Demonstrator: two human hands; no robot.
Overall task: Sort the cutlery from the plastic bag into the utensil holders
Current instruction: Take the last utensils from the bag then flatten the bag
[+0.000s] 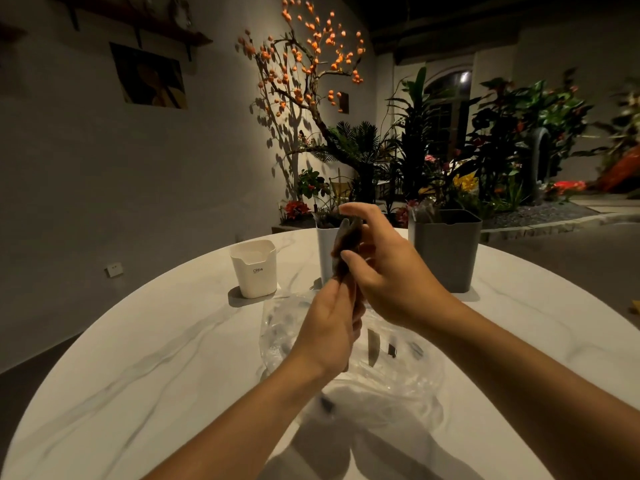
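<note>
Clear plastic bag (pixel 349 344) lies on our table (pixel 138 358), some cutlery inside. We grip a dark utensil (pixel 346 251) upright — left hand (pixel 329 334) low, right hand (pixel 384 268) pinching high — probably steadying it toward the three holders (pixel 254 268) beyond.

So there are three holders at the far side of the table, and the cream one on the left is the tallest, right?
Not quite. The head view shows three holders, but the cream holder on the left is the shortest; the grey holder on the right stands tallest, with the white holder between them.
</note>
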